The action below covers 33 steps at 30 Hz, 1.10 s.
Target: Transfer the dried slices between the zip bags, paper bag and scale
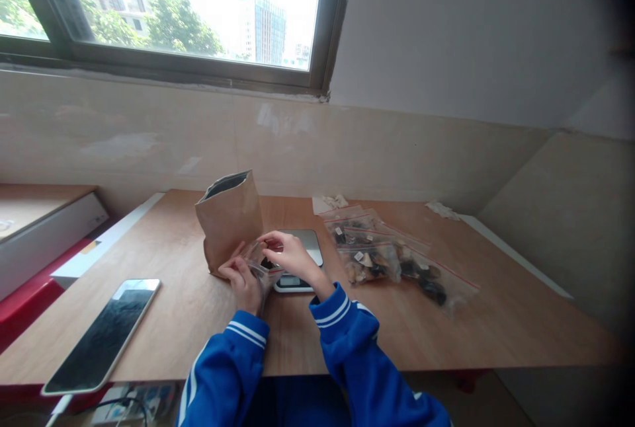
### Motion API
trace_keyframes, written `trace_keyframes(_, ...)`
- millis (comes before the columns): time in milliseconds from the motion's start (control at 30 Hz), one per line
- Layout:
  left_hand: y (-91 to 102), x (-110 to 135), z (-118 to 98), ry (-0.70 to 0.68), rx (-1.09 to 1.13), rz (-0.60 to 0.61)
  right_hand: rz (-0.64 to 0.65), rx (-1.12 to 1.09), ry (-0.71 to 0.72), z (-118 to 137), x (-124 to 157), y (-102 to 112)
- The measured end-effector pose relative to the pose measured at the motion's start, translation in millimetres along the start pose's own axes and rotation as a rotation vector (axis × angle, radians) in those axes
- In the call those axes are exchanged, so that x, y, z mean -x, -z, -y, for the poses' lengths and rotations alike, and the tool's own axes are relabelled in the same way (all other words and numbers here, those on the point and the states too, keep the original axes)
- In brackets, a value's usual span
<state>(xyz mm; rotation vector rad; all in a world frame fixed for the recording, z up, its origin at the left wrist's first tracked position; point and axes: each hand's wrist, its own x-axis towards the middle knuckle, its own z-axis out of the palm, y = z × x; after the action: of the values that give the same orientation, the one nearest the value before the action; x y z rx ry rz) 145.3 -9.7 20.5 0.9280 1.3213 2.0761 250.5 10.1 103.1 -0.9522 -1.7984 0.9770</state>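
Both my hands hold a small clear zip bag [260,260] just in front of a brown paper bag [231,219] that stands open on the wooden table [198,321]. My left hand [244,281] grips the clear bag from below, fingers curled. My right hand [290,255] pinches its top edge. A small digital scale [302,262] lies right behind my hands, partly hidden by them. I wear blue sleeves with white stripes.
Several filled clear zip bags [391,258] with red seals lie to the right of the scale. A tablet [102,334] lies dark-screened at the table's front left. A white box [47,242] sits at far left. Crumpled white scraps [335,201] lie near the back wall.
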Motion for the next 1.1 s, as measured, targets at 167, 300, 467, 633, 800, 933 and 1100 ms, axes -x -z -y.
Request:
trace_keyframes(167, 1.2, 0, 0, -0.023, -0.009, 0.008, 0.035, -0.058, 0.115, 11, 1, 1)
trace_keyframes(300, 5.0, 1, 2, -0.038, -0.084, 0.017, -0.07, -0.124, 0.067, 12, 17, 6)
trace_keyframes(467, 9.0, 0, 2, 0.028, -0.145, 0.053, -0.36, -0.123, -0.051, -4, 58, -5)
trace_keyframes(633, 9.7, 10, -15, 0.079, -0.021, 0.034, -0.404, -0.185, -0.206, -14, 91, -46)
trace_keyframes(800, 10.2, 35, -43, 0.138, 0.028, 0.17, -0.4, -0.225, -0.168, 4, 89, -67)
trace_keyframes(933, 15.8, 39, -57, 0.074, -0.046, 0.119, -0.432, -0.309, -0.142, 11, 91, -50)
trace_keyframes(1100, 32.1, 23, -54, 0.111, -0.091, 0.231, -0.488, -0.494, -0.188, -3, 103, -27)
